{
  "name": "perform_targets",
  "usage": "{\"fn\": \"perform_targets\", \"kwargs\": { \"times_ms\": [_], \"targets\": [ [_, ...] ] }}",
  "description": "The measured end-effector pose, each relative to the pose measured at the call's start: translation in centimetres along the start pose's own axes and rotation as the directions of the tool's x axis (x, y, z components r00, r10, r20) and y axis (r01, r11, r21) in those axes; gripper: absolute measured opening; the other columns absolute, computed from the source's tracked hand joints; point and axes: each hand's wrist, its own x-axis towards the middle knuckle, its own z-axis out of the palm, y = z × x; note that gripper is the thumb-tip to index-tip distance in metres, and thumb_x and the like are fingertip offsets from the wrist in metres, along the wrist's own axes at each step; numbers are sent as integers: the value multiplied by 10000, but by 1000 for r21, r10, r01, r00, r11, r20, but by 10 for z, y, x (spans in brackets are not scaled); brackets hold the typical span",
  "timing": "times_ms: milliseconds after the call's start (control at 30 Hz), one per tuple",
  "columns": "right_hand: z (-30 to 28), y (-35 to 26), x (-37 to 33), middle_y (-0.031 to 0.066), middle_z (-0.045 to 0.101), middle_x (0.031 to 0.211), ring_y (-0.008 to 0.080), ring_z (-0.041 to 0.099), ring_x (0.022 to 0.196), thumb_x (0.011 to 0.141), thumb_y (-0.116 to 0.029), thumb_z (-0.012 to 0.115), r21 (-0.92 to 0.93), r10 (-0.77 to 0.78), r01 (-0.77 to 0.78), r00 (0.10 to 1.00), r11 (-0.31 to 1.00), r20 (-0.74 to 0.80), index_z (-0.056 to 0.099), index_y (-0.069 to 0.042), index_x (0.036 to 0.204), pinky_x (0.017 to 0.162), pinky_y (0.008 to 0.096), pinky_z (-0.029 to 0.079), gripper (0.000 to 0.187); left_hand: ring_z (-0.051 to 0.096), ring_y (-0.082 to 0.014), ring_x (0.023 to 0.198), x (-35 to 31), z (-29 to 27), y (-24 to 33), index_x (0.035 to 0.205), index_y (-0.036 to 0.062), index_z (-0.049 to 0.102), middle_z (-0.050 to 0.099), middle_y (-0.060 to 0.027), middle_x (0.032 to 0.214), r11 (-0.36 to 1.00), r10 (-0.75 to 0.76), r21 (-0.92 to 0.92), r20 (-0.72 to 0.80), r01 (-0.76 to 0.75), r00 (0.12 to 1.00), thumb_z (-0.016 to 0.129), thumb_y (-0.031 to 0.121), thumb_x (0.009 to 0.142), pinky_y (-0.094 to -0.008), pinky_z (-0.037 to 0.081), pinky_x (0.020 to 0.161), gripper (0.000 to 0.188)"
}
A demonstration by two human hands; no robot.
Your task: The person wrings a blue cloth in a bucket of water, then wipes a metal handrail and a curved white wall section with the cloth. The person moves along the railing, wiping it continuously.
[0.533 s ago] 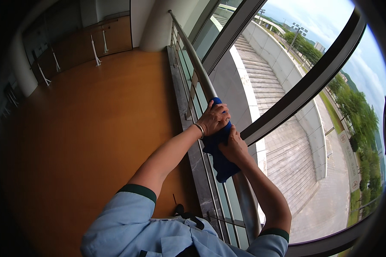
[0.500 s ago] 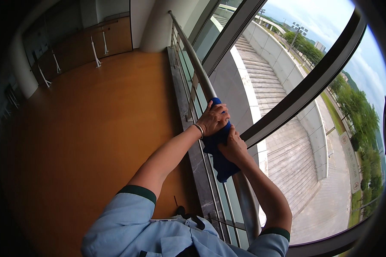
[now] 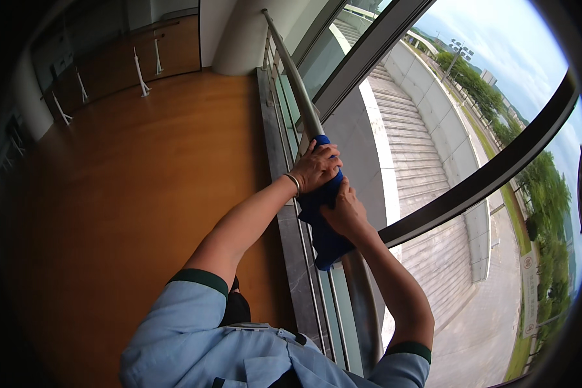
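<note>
A blue cloth point(image 3: 330, 242) is wrapped over the round metal handrail point(image 3: 295, 81) beside the window, and its loose end hangs down on the floor side. My left hand point(image 3: 317, 168) is closed round the cloth and the rail, with a bracelet at the wrist. Just nearer to me, my right hand point(image 3: 346, 210) presses on the same cloth from the window side, its fingers curled over it. The rail under both palms is hidden.
Thin lower bars point(image 3: 313, 291) run under the handrail above a dark stone ledge point(image 3: 291, 258). Large window panes with a dark frame point(image 3: 465, 207) stand to the right. Wooden floor point(image 3: 142, 213) spreads left, with white stands point(image 3: 140, 74) by the far wall and a round column point(image 3: 238, 39).
Both hands and the cloth have shifted slightly up and left in the picture, and the whole view has shifted too. A dark-clad leg now shows below my left arm.
</note>
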Motion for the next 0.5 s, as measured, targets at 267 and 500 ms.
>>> {"fn": "perform_targets", "kwargs": {
  "times_ms": [267, 500],
  "targets": [
    [17, -21, 117, 269, 530, 1197, 435, 610, 992, 754, -296, 677, -53, -8, 3, 996, 999, -86, 238, 51, 1418, 821, 460, 520, 868, 381, -285, 1318, 45, 7, -117, 1063, 152, 604, 494, -89, 1257, 999, 16, -27, -1, -16, 1000, 389, 378, 940, -592, 179, 1105, 335],
    [23, -38, 185, 267, 532, 1177, 436, 611, 987, 750, -259, 689, -65, -9, 3, 996, 998, -91, 237, 53, 1418, 818, 449, 521, 864, 379, -281, 1321, 72, 8, -187, 1049, 156, 602, 492, -94, 1248, 1000, 15, -27, 31, -15, 999, 389, 369, 946, -590, 161, 1110, 318]
  ]
}}
